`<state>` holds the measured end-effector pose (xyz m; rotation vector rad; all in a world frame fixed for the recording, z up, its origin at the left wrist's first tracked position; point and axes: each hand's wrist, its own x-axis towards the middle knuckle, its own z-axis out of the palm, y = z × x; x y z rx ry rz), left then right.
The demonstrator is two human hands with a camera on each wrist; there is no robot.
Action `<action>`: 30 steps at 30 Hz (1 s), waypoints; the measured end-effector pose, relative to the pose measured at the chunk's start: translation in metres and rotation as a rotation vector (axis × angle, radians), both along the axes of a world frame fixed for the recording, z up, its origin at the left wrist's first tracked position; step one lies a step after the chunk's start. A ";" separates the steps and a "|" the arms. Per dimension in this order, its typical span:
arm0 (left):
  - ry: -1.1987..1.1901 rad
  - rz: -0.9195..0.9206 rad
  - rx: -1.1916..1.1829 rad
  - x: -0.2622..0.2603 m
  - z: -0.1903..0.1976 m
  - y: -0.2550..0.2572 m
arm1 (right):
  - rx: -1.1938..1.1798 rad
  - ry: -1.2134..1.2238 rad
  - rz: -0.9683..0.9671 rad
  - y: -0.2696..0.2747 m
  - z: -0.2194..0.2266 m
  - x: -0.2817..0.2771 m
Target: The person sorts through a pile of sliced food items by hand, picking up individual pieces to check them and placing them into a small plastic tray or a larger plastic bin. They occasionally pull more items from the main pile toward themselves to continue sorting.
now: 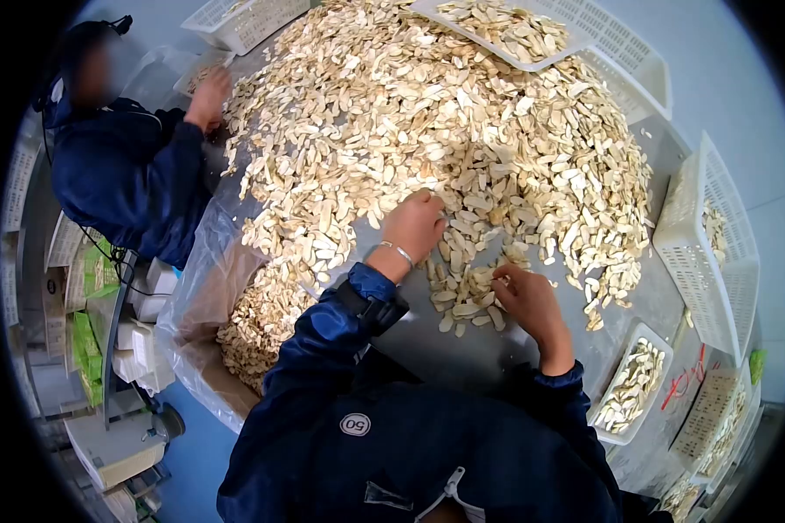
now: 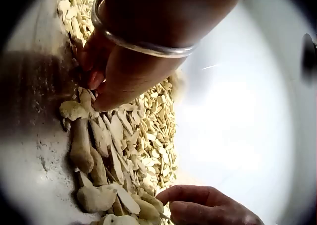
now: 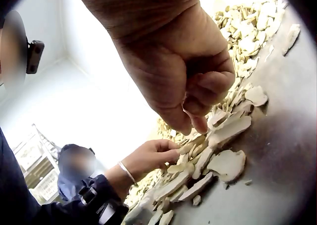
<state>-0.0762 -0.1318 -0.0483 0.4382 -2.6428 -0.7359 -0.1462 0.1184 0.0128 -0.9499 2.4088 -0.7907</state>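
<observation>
Left hand [image 1: 414, 228] dips with bent fingers into the pale slices [image 1: 468, 283] at centre frame; whether it grips one cannot be told. Opposite, the right hand [image 1: 532, 307] reaches into the same patch, its fingers curled, thumb and forefinger tips close together and touching the slices [image 3: 229, 130] — a pinch on one cannot be confirmed.

These slices lie along the near edge of a broad heap [image 1: 392, 113] that spreads over the metal worktop [image 1: 401, 349] to the top of the frame. Judging by how they lie, most are loose in the heap and smaller lots sit in containers; how many have been handled cannot be told.

At lower left, a box with a clear plastic liner [image 1: 196, 292] holds many small pieces [image 1: 266, 327]. At lower right, a white tray [image 1: 653, 388] holds a layer of slices. Above it, a tilted perforated basket [image 1: 691, 261] has some inside, and another basket [image 1: 706, 410] with slices is near the right edge. At the top, a shallow basket [image 1: 532, 65] carries more — resting over the heap's far side. At upper left, another person's hand [image 1: 208, 94] is over a small tray [image 1: 183, 83].
</observation>
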 end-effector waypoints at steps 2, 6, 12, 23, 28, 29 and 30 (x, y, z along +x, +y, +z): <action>-0.009 0.009 0.001 -0.002 -0.002 0.000 | 0.025 -0.005 0.002 0.001 0.002 0.000; 0.092 -0.001 -0.005 0.003 -0.013 -0.009 | -0.052 -0.018 0.044 -0.003 -0.001 -0.007; 0.079 -0.002 0.909 0.028 -0.010 -0.006 | -0.111 0.246 0.153 -0.054 0.005 -0.044; 0.062 0.059 1.568 0.064 0.005 0.017 | 0.004 0.405 0.122 -0.096 -0.031 -0.067; 0.017 -0.022 1.543 0.056 0.002 0.028 | -0.059 0.371 0.098 -0.083 -0.033 -0.062; 0.026 -0.042 1.485 0.054 0.002 0.031 | -0.082 0.394 0.089 -0.083 -0.031 -0.060; 0.035 -0.060 1.425 0.053 0.003 0.034 | -0.102 0.404 0.090 -0.084 -0.031 -0.059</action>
